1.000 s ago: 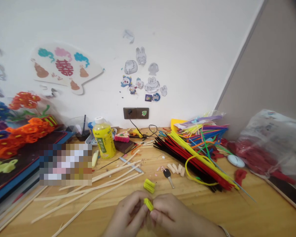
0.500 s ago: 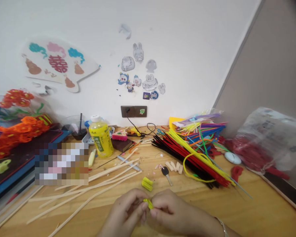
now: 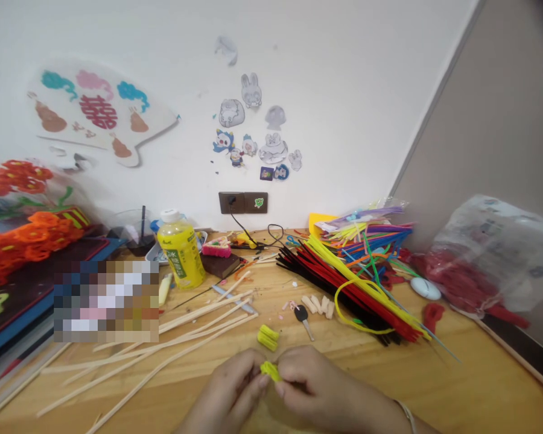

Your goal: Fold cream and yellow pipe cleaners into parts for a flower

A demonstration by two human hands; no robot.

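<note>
Near the front of the wooden table, my left hand (image 3: 233, 386) and my right hand (image 3: 311, 380) meet, both with fingers closed. Between their fingertips they pinch a small folded piece of yellow pipe cleaner (image 3: 270, 371). Part of that piece is hidden by the fingers. Just beyond it on the table lies a yellow pipe-cleaner bundle (image 3: 268, 337), bent into short loops. A black-headed key (image 3: 301, 313) rests a little farther off, beside several short beige rolled pieces (image 3: 317, 304).
Long cream pipe cleaners (image 3: 163, 349) spread over the left. A pile of black, red and yellow pipe cleaners (image 3: 366, 295) lies at the right. Behind stand a yellow drink bottle (image 3: 181, 253) and a dark box (image 3: 221, 265). Orange flowers (image 3: 31, 238) sit far left; a plastic bag (image 3: 489, 259) far right.
The yellow piece between my fingertips has turned slightly and shows more of its looped side. Both hands keep their pinch in nearly the same place. The view has shifted slightly.
</note>
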